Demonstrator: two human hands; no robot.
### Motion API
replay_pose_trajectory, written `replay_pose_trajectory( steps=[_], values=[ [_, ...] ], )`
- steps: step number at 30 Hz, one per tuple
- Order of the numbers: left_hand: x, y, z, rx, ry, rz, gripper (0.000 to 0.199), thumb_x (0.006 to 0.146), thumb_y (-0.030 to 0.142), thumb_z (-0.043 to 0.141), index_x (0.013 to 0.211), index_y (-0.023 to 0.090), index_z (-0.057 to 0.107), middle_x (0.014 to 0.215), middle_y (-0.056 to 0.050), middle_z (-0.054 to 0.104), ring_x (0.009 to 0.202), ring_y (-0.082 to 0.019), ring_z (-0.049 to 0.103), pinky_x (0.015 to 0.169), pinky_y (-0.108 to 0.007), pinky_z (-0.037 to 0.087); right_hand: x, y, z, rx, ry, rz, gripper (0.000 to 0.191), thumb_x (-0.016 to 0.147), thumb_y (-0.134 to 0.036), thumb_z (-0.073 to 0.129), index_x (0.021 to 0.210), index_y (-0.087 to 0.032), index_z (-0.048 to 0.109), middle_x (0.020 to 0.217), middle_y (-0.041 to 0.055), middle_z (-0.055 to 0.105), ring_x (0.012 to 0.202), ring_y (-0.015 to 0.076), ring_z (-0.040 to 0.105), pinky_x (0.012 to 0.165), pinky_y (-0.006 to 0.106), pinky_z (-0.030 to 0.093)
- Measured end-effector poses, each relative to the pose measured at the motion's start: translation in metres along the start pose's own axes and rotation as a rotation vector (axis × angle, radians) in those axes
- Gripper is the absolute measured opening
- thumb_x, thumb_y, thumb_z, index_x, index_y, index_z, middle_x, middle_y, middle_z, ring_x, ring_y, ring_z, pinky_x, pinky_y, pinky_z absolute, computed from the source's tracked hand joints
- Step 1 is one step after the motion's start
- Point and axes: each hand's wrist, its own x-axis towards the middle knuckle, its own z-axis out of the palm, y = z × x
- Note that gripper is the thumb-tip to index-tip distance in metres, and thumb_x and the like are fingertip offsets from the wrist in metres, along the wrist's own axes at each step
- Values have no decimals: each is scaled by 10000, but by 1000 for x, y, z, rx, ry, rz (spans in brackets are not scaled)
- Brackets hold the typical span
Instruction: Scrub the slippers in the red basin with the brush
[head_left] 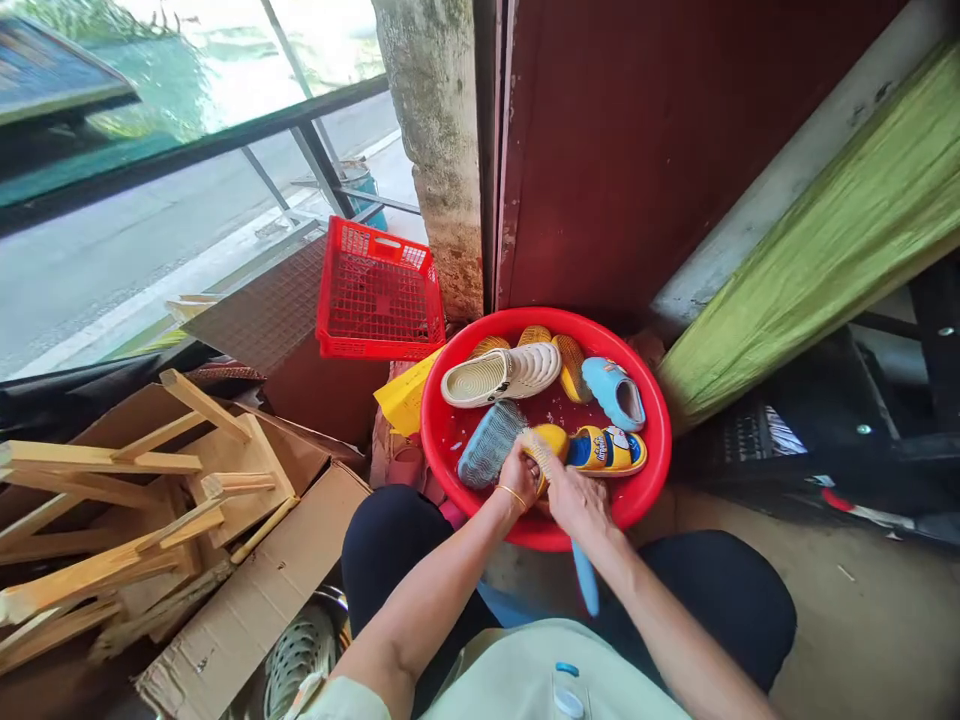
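My left hand (519, 477) grips a yellow slipper (553, 441) at the near edge of a red plastic basin (651, 450). My right hand (581, 505) is shut around a scrubbing brush (538, 452), whose pale bristles press on that slipper and whose blue handle (586, 578) points down past my knee. Further into the water-wet basin lie a white clog (501, 372), a blue slipper (615, 393), a yellow cartoon slipper (606, 450) and a grey-blue clog (491, 444). Several yellow soles show behind them. My hands hide part of the yellow slipper.
A red plastic crate (379, 290) stands behind the basin, beside a concrete pillar (442, 150) and a dark red panel (622, 150). To the left, a cardboard box (255, 610) holds wooden slats (112, 510). Green cloth (817, 240) hangs to the right.
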Motion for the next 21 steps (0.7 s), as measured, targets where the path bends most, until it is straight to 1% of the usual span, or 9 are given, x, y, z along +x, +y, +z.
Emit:
replay_pose_trajectory(
  steps=[2,4,6,9,11,13,15,19,21],
  values=[
    [3,2,1,-25,6,-10,502,910,635,555,1063,183,708,954,-109,741,892,-232,713,803,-314,565,-23,1,11,-1,-31,27,559,1002,-235,391,1560,-236,429,1182,145,720,995,247,726,818,319,518],
    [5,3,3,-52,-3,-4,540,936,658,495,1054,176,710,924,-108,732,864,-229,708,773,-309,561,-26,5,15,-3,-65,44,574,1000,-243,402,1574,-250,401,1213,139,713,1005,244,723,818,318,523],
    [7,2,5,-76,2,8,560,961,660,449,1033,167,706,862,-94,715,775,-208,692,720,-291,547,-10,9,11,-23,-68,59,543,1013,-246,379,1554,-249,427,1202,142,719,1010,245,725,829,325,522],
    [5,0,6,-58,19,19,551,981,640,436,1029,159,699,814,-68,698,650,-164,641,653,-256,512,36,12,-6,-37,-35,105,488,1025,-217,325,1474,-213,516,1151,158,739,1044,251,723,850,343,517],
    [4,-1,5,-19,9,22,556,985,639,430,1062,156,695,842,-69,709,644,-156,633,652,-251,507,60,12,-18,-14,-13,136,469,1021,-198,312,1416,-200,566,1132,155,751,1075,248,716,862,347,516],
    [2,0,1,17,-3,27,599,973,675,417,1089,155,692,872,-75,719,665,-161,640,662,-254,514,68,13,-23,5,4,153,461,1014,-181,313,1383,-180,591,1120,159,755,1086,253,713,874,353,512],
    [2,2,-2,29,-12,30,654,942,731,419,1099,159,695,879,-80,721,694,-172,654,675,-262,527,56,13,-20,9,-8,142,459,1005,-171,338,1395,-155,581,1107,171,750,1070,269,718,871,356,507],
    [6,5,-2,-28,-50,14,728,897,783,431,1113,143,703,940,-117,731,817,-218,708,789,-311,576,-4,7,0,1,-75,65,538,997,-220,410,1533,-192,448,1121,170,732,995,272,729,821,331,504],
    [8,4,1,-74,-72,28,735,890,777,448,1152,136,696,1010,-130,738,896,-242,726,869,-343,583,-26,3,7,3,-81,34,573,1006,-239,394,1579,-224,379,1177,163,716,957,262,730,783,322,505]
  ],
)
